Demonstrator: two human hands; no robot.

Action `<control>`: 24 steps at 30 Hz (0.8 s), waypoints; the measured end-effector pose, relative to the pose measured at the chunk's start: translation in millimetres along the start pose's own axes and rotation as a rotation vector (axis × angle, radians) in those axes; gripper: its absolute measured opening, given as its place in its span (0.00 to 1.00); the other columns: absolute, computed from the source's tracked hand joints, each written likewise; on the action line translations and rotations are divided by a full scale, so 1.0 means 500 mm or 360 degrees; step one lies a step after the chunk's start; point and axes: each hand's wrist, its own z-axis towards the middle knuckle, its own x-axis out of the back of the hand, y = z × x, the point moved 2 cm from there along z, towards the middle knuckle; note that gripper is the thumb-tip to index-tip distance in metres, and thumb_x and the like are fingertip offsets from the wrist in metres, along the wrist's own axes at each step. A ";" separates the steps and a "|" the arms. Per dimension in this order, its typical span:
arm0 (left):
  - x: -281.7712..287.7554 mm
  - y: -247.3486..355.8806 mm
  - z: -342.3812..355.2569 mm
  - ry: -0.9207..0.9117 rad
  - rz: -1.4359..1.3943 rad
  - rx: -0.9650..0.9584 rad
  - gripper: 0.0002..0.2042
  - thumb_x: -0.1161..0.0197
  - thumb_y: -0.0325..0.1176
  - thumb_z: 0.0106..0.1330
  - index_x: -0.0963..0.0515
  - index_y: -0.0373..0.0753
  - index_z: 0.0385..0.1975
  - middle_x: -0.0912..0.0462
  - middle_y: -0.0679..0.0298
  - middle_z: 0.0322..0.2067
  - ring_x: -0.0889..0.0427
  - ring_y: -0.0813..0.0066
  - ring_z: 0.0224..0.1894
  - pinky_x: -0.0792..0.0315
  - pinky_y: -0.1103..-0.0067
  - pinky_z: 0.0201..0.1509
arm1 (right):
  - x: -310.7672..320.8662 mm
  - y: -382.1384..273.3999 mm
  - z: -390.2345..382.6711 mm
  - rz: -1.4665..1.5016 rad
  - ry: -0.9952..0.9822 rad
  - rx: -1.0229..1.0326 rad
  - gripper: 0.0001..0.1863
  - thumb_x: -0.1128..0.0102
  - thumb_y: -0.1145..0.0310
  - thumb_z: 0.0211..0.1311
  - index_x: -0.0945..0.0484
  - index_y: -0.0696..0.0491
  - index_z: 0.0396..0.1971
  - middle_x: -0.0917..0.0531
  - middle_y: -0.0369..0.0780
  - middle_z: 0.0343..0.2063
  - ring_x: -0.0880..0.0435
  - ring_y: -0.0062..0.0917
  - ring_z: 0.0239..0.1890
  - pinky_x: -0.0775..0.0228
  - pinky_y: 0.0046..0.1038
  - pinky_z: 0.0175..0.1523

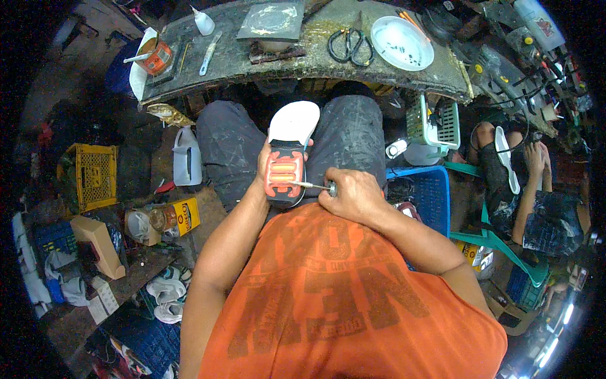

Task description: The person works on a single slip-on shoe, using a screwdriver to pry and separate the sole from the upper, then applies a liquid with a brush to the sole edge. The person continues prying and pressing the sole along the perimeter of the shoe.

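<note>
Across my lap lies a shoe [294, 123], sole up, with a white forefoot and an orange-red ridged heel piece [284, 171]. My left hand [263, 165] is wrapped round the shoe from its left side, with fingertips showing at its right edge. My right hand [355, 197] is closed round an awl [310, 185] with a thin metal shaft and a rounded metal end. The shaft points left, and its tip meets the heel piece. A pale thread hangs near the shoe's right edge.
Ahead stands a worn workbench [315, 72] with scissors [351, 48], a white bowl [402, 43], a knife [210, 54] and an orange tin [156, 58]. A blue crate [435, 199] is at my right, a white jug [187, 156] at my left. Another person's hands [536, 165] are at far right.
</note>
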 end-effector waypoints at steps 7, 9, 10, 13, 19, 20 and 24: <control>0.016 -0.003 0.015 0.0171 0.0007 0.0108 0.36 0.48 0.57 0.77 0.32 0.28 0.69 0.13 0.53 0.39 0.12 0.59 0.32 0.14 0.61 0.30 | 0.006 0.008 -0.012 -0.0035 0.0040 -0.0040 0.19 0.35 0.54 0.58 0.16 0.56 0.37 0.11 0.53 0.35 0.10 0.51 0.39 0.18 0.52 0.48; 0.014 -0.009 0.023 0.0376 0.0303 0.0120 0.36 0.49 0.62 0.78 0.28 0.30 0.66 0.12 0.55 0.38 0.12 0.58 0.33 0.14 0.60 0.34 | 0.010 0.023 -0.008 -0.0127 0.0015 -0.0066 0.19 0.35 0.54 0.58 0.15 0.56 0.38 0.11 0.53 0.35 0.10 0.50 0.39 0.18 0.52 0.48; 0.014 -0.012 0.031 0.0588 0.0508 0.0127 0.37 0.49 0.64 0.78 0.26 0.31 0.64 0.12 0.54 0.39 0.11 0.59 0.33 0.14 0.61 0.35 | 0.012 0.031 -0.006 -0.0148 0.0016 -0.0059 0.19 0.35 0.54 0.57 0.15 0.56 0.38 0.10 0.53 0.35 0.10 0.50 0.39 0.18 0.52 0.48; 0.001 -0.016 0.042 0.0704 0.0736 0.0183 0.37 0.49 0.67 0.77 0.22 0.33 0.59 0.11 0.50 0.44 0.09 0.59 0.38 0.12 0.65 0.43 | 0.024 0.049 0.005 -0.0244 0.0058 0.0071 0.17 0.35 0.58 0.55 0.15 0.56 0.36 0.11 0.51 0.34 0.10 0.48 0.38 0.19 0.49 0.45; -0.017 -0.009 0.038 0.0674 0.0877 0.0078 0.36 0.46 0.67 0.76 0.21 0.33 0.57 0.11 0.51 0.45 0.08 0.60 0.40 0.12 0.65 0.46 | 0.071 0.044 0.071 -0.0473 0.0043 0.0625 0.13 0.30 0.60 0.51 0.19 0.53 0.31 0.15 0.43 0.26 0.13 0.43 0.32 0.20 0.45 0.38; -0.020 -0.011 0.038 0.0682 0.0863 0.0063 0.36 0.45 0.67 0.75 0.20 0.33 0.57 0.11 0.51 0.45 0.08 0.61 0.40 0.12 0.66 0.46 | 0.079 0.037 0.089 -0.0534 -0.0013 0.0682 0.14 0.30 0.59 0.51 0.19 0.53 0.31 0.15 0.43 0.27 0.13 0.43 0.32 0.21 0.45 0.39; -0.033 -0.015 0.032 0.0841 0.0971 -0.0040 0.35 0.43 0.66 0.74 0.20 0.33 0.55 0.11 0.53 0.44 0.09 0.63 0.40 0.13 0.67 0.45 | 0.106 0.003 0.150 -0.0790 -0.0124 0.0961 0.17 0.27 0.56 0.53 0.18 0.53 0.33 0.13 0.44 0.29 0.11 0.44 0.32 0.19 0.46 0.39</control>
